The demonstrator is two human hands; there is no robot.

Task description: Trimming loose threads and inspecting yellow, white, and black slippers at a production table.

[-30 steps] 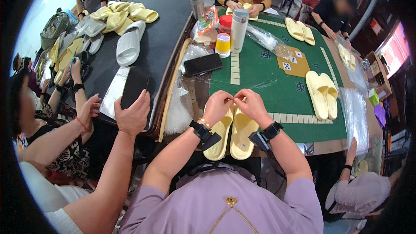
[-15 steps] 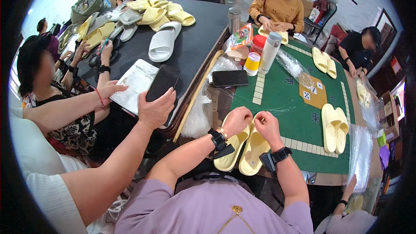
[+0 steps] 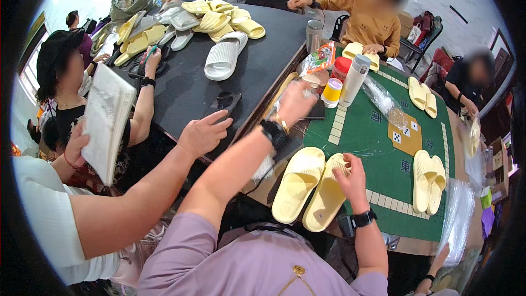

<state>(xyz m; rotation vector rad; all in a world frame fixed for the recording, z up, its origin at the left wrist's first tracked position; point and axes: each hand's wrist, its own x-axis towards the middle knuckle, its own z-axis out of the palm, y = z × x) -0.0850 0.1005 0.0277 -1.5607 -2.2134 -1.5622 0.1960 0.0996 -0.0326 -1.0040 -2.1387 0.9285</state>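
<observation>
A pair of pale yellow slippers lies side by side before me, toes pointing away: the left slipper (image 3: 298, 183) and the right slipper (image 3: 324, 200). My right hand (image 3: 352, 182) rests at the right slipper's strap, thumb and fingers apart. My left hand (image 3: 296, 103) is stretched forward over the seam between the tables, smeared by motion; its fingers cannot be made out. Beneath and beside it are a dark phone (image 3: 316, 111), partly hidden, and a wooden stick (image 3: 285, 89). Thin clear strands (image 3: 359, 152) lie on the green mat (image 3: 361, 131) beyond the slippers.
A silver thermos (image 3: 355, 79), a yellow-and-white tub (image 3: 331, 93) and a red-lidded jar (image 3: 341, 67) stand ahead. Yellow slippers (image 3: 212, 22) are heaped on the black table (image 3: 181, 66). At left, a co-worker's hand (image 3: 204, 134) reaches near my forearm. Clear plastic sleeves (image 3: 457, 219) lie at right.
My left hand has left the slippers and moved forward and up. My right hand stays by the right slipper, fingers now spread. The neighbouring co-worker has lifted the white pad; their phone lies on the black table.
</observation>
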